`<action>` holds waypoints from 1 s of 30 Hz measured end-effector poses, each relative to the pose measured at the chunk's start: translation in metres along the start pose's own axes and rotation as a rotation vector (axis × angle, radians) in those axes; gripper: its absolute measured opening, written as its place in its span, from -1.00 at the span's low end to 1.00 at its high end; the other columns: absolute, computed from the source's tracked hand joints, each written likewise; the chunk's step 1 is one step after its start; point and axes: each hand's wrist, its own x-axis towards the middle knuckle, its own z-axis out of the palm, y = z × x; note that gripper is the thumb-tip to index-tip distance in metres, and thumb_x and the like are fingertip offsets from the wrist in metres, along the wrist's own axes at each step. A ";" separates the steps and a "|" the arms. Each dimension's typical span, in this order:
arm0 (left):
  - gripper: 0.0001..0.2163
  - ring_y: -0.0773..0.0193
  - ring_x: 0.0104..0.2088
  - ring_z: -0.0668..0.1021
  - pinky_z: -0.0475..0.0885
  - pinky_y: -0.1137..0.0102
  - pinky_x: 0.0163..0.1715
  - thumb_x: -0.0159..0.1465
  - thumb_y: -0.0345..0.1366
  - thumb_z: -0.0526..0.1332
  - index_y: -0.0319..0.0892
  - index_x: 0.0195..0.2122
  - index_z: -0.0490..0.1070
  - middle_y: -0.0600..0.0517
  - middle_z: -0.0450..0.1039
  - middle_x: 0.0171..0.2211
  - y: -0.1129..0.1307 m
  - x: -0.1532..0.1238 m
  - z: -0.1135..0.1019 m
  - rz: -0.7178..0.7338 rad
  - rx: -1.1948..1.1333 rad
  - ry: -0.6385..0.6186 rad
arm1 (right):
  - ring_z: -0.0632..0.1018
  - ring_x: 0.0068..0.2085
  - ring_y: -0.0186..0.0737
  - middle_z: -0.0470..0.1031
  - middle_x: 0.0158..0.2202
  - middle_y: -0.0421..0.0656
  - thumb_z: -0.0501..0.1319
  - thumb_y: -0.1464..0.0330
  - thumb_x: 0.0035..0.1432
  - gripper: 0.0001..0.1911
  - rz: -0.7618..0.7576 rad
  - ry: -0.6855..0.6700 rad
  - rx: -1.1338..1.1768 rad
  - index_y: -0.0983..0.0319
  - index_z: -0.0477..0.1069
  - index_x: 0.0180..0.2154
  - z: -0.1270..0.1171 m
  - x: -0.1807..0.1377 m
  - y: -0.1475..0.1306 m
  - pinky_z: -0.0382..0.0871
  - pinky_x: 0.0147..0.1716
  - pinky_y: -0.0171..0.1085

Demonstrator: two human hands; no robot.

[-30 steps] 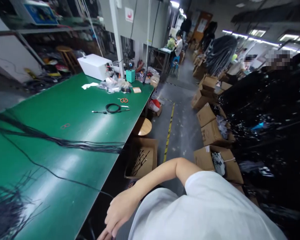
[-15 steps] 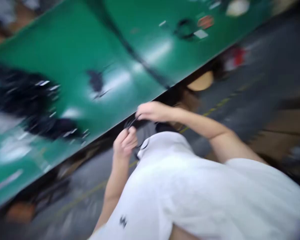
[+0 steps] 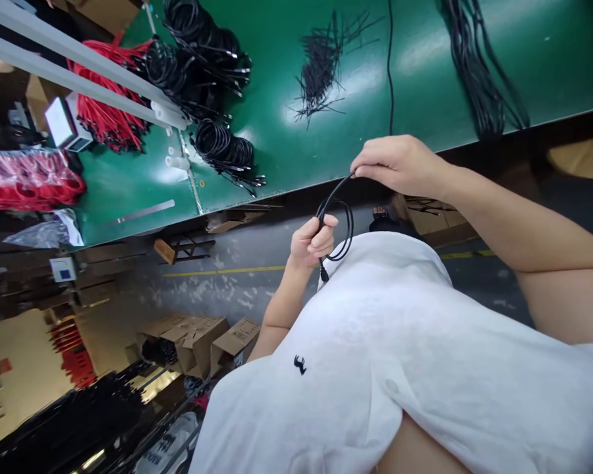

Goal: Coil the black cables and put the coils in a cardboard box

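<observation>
A black cable (image 3: 350,227) hangs in loose loops between my hands, just in front of the white shirt. My left hand (image 3: 315,242) is closed around the gathered loops, and a dark connector end (image 3: 324,271) dangles below the fingers. Higher and to the right, my right hand (image 3: 390,160) pinches a stretch of the same cable near the table's edge. Above it on the green table (image 3: 286,158) lies a heap of short black ties (image 3: 321,69). Coiled black cables (image 3: 225,150) are piled to the left of that heap.
A bundle of long black cables (image 3: 479,72) lies at the right. Red cables (image 3: 111,99) and bagged red coils (image 3: 29,178) sit at the far left, near white posts (image 3: 79,72). A wooden stool (image 3: 182,250) and cardboard boxes (image 3: 197,339) stand on the floor below.
The view has swung left, bringing the red cables and boxes into sight. My hands have drawn apart, the right one higher, with the cable stretched between them.
</observation>
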 end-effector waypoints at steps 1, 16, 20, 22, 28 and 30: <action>-0.38 0.51 -0.82 -0.13 -0.16 0.58 -0.87 0.50 -0.14 -0.35 -0.26 -0.37 0.45 0.23 -0.11 -0.78 -0.002 -0.001 -0.003 -0.009 0.001 0.008 | 0.54 -0.04 -0.37 0.51 -0.02 -0.13 -0.19 0.11 0.42 -0.33 0.005 0.005 0.001 0.42 0.55 -0.09 0.002 0.003 0.004 0.32 -0.06 -0.31; -0.57 0.51 -0.84 -0.19 -0.14 0.64 -0.86 0.49 -0.07 -0.12 -0.11 -0.33 0.43 0.31 -0.29 -0.82 0.034 -0.065 -0.021 0.397 -0.015 0.179 | 0.50 -0.01 -0.54 0.59 -0.11 -0.01 -0.40 -0.03 0.20 -0.06 0.278 -0.180 -0.344 0.48 0.58 -0.29 0.020 -0.040 0.133 0.18 -0.02 -0.29; -0.67 0.52 -0.84 -0.01 -0.02 0.65 -0.83 0.50 -0.15 -0.06 -0.08 -0.17 0.49 0.30 -0.11 -0.81 0.051 -0.092 -0.038 0.488 -0.043 0.165 | 0.49 -0.36 -0.55 0.62 -0.33 0.02 -0.52 -0.14 0.14 0.08 0.198 -0.236 -0.465 0.37 0.62 -0.35 0.015 -0.074 0.139 0.18 -0.30 -0.26; -0.68 0.56 -0.84 0.06 -0.01 0.67 -0.83 0.49 -0.15 -0.05 -0.10 -0.10 0.49 0.29 0.02 -0.77 0.046 -0.080 -0.040 0.561 -0.082 0.200 | 0.45 -0.45 -0.46 0.58 -0.45 -0.02 -0.51 -0.08 0.30 0.02 -0.067 -0.341 -0.348 0.31 0.60 -0.44 0.018 -0.077 0.088 0.15 -0.37 -0.25; -0.70 0.28 -0.37 0.66 0.53 0.50 -0.38 0.27 -0.14 0.31 -0.28 -0.11 0.52 -0.07 0.62 -0.36 0.004 -0.021 -0.022 0.177 0.208 -0.013 | 0.48 -0.35 -0.26 0.56 -0.37 -0.09 -0.05 0.23 0.44 -0.54 -0.405 -0.312 0.100 0.27 0.57 -0.21 0.007 -0.025 -0.057 0.24 -0.28 -0.25; -0.60 0.14 -0.33 0.68 0.57 0.38 -0.33 0.15 -0.06 0.40 -0.31 -0.15 0.54 -0.16 0.64 -0.33 -0.008 -0.019 -0.017 0.045 0.288 -0.160 | 0.48 -0.33 -0.24 0.56 -0.36 -0.11 -0.04 0.18 0.43 -0.54 -0.309 -0.271 0.123 0.24 0.56 -0.24 0.003 -0.003 -0.055 0.22 -0.29 -0.25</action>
